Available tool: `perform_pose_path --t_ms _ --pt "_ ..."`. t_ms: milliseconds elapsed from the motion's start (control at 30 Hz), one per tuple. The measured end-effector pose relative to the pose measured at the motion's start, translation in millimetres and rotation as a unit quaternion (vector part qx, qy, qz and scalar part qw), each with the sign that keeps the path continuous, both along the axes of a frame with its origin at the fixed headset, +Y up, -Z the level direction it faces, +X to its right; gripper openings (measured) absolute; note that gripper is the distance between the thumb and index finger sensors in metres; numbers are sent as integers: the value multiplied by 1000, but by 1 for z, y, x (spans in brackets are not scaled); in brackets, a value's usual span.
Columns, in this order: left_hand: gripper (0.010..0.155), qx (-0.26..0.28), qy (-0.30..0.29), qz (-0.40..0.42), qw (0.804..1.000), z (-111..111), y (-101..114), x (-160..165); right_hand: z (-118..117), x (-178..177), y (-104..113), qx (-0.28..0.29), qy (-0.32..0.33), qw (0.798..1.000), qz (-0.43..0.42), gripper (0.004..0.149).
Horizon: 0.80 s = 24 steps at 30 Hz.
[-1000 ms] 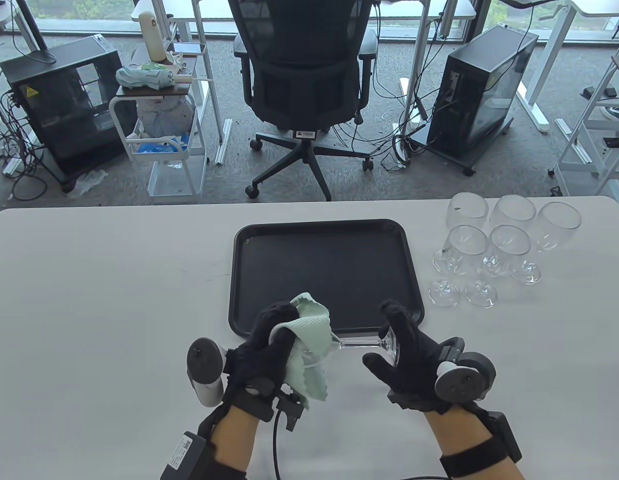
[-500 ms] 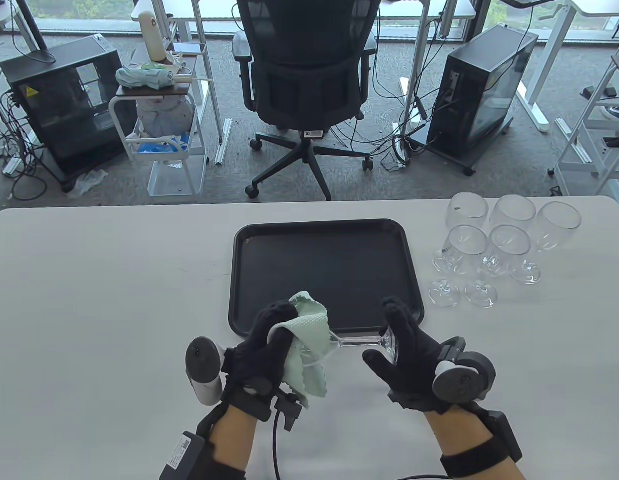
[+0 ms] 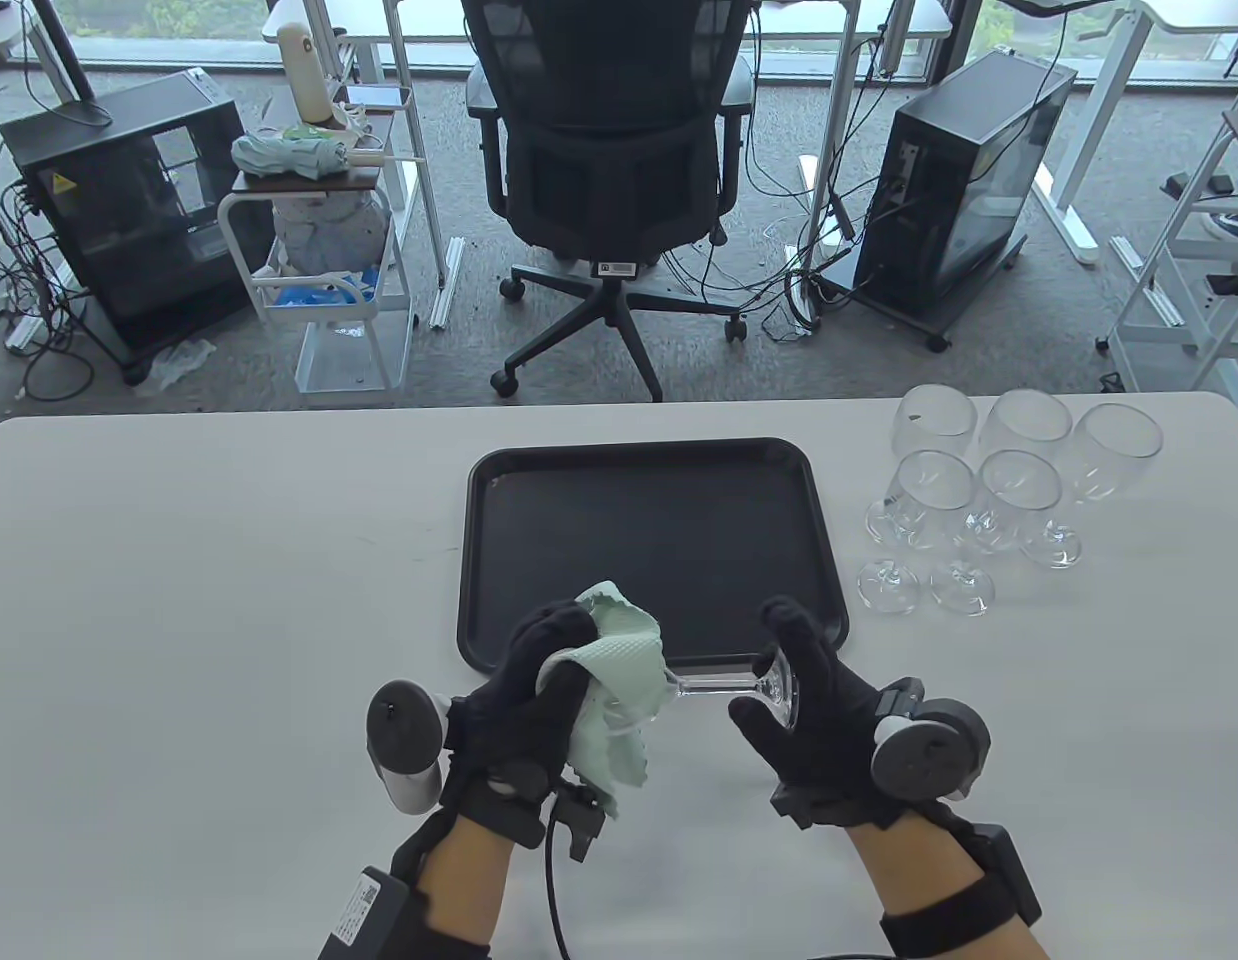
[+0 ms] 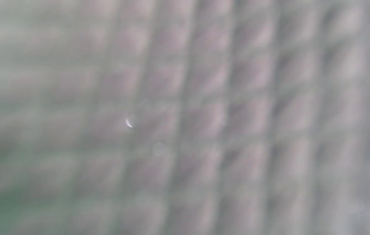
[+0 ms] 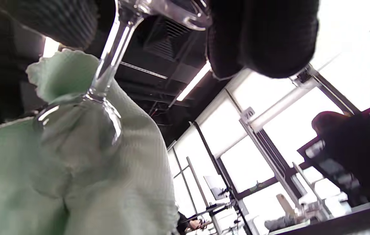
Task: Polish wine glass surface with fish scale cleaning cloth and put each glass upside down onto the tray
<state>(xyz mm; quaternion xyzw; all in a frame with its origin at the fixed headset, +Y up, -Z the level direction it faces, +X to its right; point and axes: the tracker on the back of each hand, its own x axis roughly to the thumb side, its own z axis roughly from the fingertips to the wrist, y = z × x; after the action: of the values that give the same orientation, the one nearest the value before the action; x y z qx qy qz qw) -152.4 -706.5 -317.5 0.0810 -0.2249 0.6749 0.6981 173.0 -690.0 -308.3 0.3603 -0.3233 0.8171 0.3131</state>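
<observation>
Low in the middle of the table view we see a wine glass [image 3: 724, 686] held on its side above the white table [image 3: 179, 560], just in front of the near edge of the black tray [image 3: 479, 560]. The left hand [image 3: 524, 690] has its fingers curled around the pale green cloth [image 3: 619, 690], which wraps the bowl of the glass. The right hand [image 3: 829, 710] grasps the foot of the glass, thumb on the near side and fingers on the far side, the stem running leftward to the cloth.

In the right wrist view the stem [image 5: 113, 52] drops from the top edge into the bowl, which sits pressed into the cloth [image 5: 132, 156] at lower left; a dark gloved fingertip [image 5: 263, 36] fills the top centre. The left wrist view shows only a blurred, close weave of cloth [image 4: 185, 117] across the whole frame.

At the right of the table view, five more glasses [image 3: 1019, 480] stand upright in a cluster beside the tray, apart from it.
</observation>
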Motion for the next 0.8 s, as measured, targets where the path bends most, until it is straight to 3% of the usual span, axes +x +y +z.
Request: perform_pose_path --t_ms 67,100,200,233,267,300,333,433,500,533,600,667,700,767,800 --pt "58 -7 -9 19 1000 -1 -3 1 0 0 2 -15 5 1000 -20 87" --pt "59 -3 -8 21 1000 -1 -3 1 -2 -1 -1 -65 30 995 -74 80" --pt "60 24 5 6 1000 1 -1 2 -10 0 -9 -171 36 977 -123 73" --pt "61 46 15 -11 999 2 1 3 -14 1 -14 -220 42 964 -141 74" --pt "60 63 26 -22 997 3 3 3 -18 2 -20 -294 63 937 -177 75" --pt "60 69 39 -31 996 4 4 2 -19 2 -24 -338 79 916 -200 77" --pt "60 62 44 -37 996 4 3 1 -19 2 -24 -349 96 908 -211 77" --pt "58 42 30 -24 998 1 3 -1 -16 -1 -16 -268 65 952 -134 82" --pt "58 18 22 -7 1000 -1 1 -4 -9 -2 -8 -144 34 987 -61 86" --pt "59 -4 8 0 1000 -1 0 -4 -4 -3 -5 -63 14 998 -24 89" --pt "59 -16 -12 12 1000 -1 -2 -2 -1 -1 -2 -14 -2 1000 -5 91" --pt "59 -9 0 6 1000 0 -2 0 -5 0 -4 -59 15 997 -55 84" --pt "60 -1 2 -2 1000 1 -2 2 -8 0 -8 -124 32 987 -98 79" --pt "59 27 14 -13 999 2 -1 3 -15 2 -16 -262 36 950 -167 77" --pt "58 38 24 -22 999 2 -1 3 -18 1 -21 -352 36 917 -185 79"
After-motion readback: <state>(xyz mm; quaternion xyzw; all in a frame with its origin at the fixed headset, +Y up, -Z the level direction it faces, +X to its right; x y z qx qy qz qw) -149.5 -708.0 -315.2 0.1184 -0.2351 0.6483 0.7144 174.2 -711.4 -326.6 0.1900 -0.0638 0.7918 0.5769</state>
